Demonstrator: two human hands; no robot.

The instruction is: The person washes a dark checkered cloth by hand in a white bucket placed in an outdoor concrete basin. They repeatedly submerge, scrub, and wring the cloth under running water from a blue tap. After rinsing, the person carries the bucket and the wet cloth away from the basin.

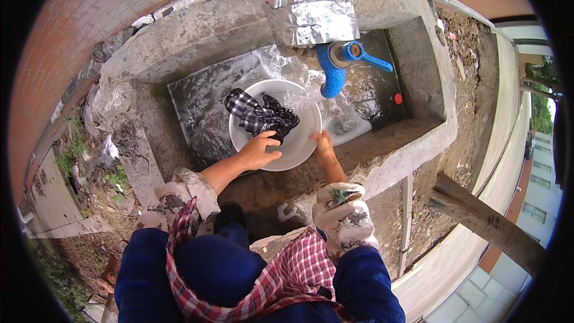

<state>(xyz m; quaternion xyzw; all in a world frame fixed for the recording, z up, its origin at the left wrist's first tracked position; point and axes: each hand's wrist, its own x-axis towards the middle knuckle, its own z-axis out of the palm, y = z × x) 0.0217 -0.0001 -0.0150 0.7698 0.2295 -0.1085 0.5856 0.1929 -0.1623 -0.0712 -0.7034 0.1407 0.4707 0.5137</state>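
A white round basin (pixel 303 154) sits in the water of a concrete trough, below a blue tap (pixel 332 75) with water running into it. Dark checked cloth (pixel 258 116), wet and bunched, lies in the basin and hangs over its far left rim. My left hand (pixel 258 152) is over the near side of the basin, fingers apart, at the cloth's near edge; whether a fingertip touches the cloth I cannot tell. At the near right, my right hand (pixel 323 146) grips the basin's rim, its fingers partly hidden.
The concrete trough (pixel 412 140) has thick walls and holds foamy water. A red cap-like object (pixel 397 98) is at its right side. Shiny foil (pixel 314 9) wraps the pipe behind the tap. A wooden beam (pixel 490 221) juts in at the right, and a brick wall (pixel 78 42) stands at the left.
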